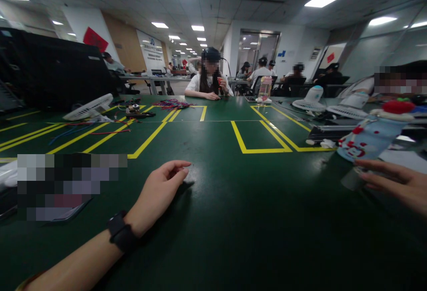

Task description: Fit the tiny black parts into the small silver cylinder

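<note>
My left hand, with a black band on its wrist, is held low over the green table. Its fingers are curled and the thumb and forefinger come together in a pinch; whatever may be between the tips is too small to make out. At the right edge, my right hand grips a small clear cylinder between thumb and fingers. What the cylinder is, I cannot tell. Just behind that hand stands a light blue cup with red decorations and a red knitted topper.
A phone-like object, largely pixelated, lies at left. Beyond are a white fan, loose wires, a clear bottle and more fans at right. Yellow tape marks the table. A person sits opposite.
</note>
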`<action>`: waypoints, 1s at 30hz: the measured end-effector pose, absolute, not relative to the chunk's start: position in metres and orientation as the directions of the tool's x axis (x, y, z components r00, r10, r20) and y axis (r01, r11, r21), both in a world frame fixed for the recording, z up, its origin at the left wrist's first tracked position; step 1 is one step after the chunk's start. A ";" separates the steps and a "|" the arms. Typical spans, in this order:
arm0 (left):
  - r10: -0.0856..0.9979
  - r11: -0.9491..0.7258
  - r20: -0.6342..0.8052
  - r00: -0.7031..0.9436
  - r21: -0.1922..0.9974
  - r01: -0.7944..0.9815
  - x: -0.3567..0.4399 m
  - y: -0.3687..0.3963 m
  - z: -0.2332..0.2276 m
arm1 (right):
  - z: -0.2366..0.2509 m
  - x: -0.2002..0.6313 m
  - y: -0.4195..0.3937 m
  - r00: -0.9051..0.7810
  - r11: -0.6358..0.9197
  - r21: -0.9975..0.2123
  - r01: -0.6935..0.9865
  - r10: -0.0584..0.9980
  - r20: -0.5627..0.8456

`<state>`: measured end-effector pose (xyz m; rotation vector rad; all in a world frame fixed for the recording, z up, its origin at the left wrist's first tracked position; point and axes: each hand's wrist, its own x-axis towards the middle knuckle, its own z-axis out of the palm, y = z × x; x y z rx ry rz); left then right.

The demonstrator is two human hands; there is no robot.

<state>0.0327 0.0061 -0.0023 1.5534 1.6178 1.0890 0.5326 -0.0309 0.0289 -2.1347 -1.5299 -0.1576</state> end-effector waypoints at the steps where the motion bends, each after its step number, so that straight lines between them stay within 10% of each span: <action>1: 0.990 -0.036 0.094 -0.101 0.884 0.466 0.033 0.006 -0.002 | 0.031 0.525 -0.033 0.420 -0.314 -0.376 0.872 0.874 0.243; 4: 0.990 -0.033 0.095 -0.105 0.876 0.480 0.034 0.008 -0.003 | 0.032 0.489 -0.036 0.469 -0.386 -0.433 0.815 0.877 0.102; 9: 0.991 -0.040 0.097 -0.091 0.869 0.493 0.033 0.010 -0.006 | 0.024 0.378 -0.038 -0.157 0.322 -0.450 0.833 0.917 0.366; 13: 0.994 -0.074 0.108 -0.033 0.845 0.529 0.030 0.008 -0.006 | 0.019 0.294 -0.040 -0.468 0.567 -0.544 0.618 0.822 0.326; 21: 0.872 -0.489 0.375 0.314 0.671 0.557 0.072 -0.024 0.012 | -0.014 0.275 -0.042 -0.408 0.459 -0.766 0.449 0.869 0.281; 30: 0.929 -0.367 0.281 0.241 0.790 0.491 0.076 -0.024 0.022 | -0.010 0.274 -0.040 -0.392 0.437 -0.783 0.442 0.880 0.270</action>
